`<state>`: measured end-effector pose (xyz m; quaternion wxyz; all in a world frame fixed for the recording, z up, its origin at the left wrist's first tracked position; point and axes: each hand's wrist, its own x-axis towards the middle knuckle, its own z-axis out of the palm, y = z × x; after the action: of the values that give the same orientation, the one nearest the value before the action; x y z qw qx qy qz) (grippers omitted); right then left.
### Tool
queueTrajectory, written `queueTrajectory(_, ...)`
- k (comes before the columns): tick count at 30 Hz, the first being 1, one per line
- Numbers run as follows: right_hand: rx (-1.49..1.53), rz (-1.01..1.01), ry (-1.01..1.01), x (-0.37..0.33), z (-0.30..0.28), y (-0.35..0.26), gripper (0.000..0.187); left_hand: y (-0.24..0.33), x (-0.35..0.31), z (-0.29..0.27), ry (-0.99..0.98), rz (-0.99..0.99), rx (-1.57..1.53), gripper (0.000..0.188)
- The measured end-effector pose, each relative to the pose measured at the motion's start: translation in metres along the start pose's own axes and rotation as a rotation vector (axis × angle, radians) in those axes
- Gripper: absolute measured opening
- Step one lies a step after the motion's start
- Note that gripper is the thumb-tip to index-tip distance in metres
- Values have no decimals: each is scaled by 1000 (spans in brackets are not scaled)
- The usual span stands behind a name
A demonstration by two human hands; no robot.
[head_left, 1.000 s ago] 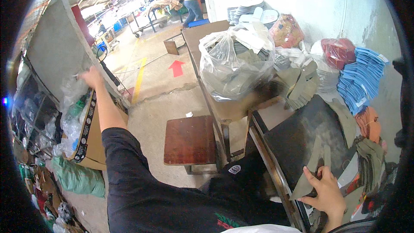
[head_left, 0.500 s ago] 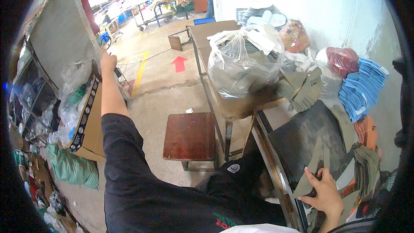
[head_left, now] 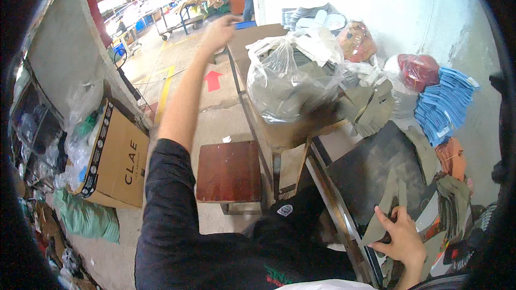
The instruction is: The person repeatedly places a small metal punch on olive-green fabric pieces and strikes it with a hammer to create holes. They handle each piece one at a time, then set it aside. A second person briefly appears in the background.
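My right hand [head_left: 400, 238] grips a long olive cut piece of material [head_left: 379, 225] at the near edge of a dark board [head_left: 371, 169]; index finger and thumb lie at its side. A second narrow olive strip [head_left: 402, 192] stands just beyond the fingers. My left arm stretches far forward, and the left hand [head_left: 221, 31] hangs in the air by the far left corner of the brown table [head_left: 250, 35]. Its fingers are blurred, and I cannot make out anything in them. Next to the board lie a curved olive piece [head_left: 421, 153] and a folded olive stack [head_left: 453, 204].
A clear plastic bag of olive pieces [head_left: 293, 83] sits on the table, with blue stacked pieces [head_left: 446, 102] and an orange bundle [head_left: 451, 156] along the wall. A brown stool [head_left: 227, 172] stands below. At left are a cardboard box [head_left: 121, 156] and a green sack [head_left: 88, 217].
My left hand has swung right, from beside the grey partition to near the table's far corner. The view has turned slightly. My right hand keeps its hold on the olive piece.
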<state>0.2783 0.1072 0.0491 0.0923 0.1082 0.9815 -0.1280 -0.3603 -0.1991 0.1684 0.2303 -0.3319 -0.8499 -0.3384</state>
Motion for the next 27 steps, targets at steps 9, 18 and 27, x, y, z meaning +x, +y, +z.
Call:
queueTrajectory(9,1,-34,13,1,5,9,100,181,-24,185,102,171,174,26)
queueTrajectory(18,59,-30,-2,7,-1,10,102,175,-19,198,279,157,115,22)
queueTrajectory(27,68,-22,-11,8,-4,5,106,177,-27,198,266,144,79,23)
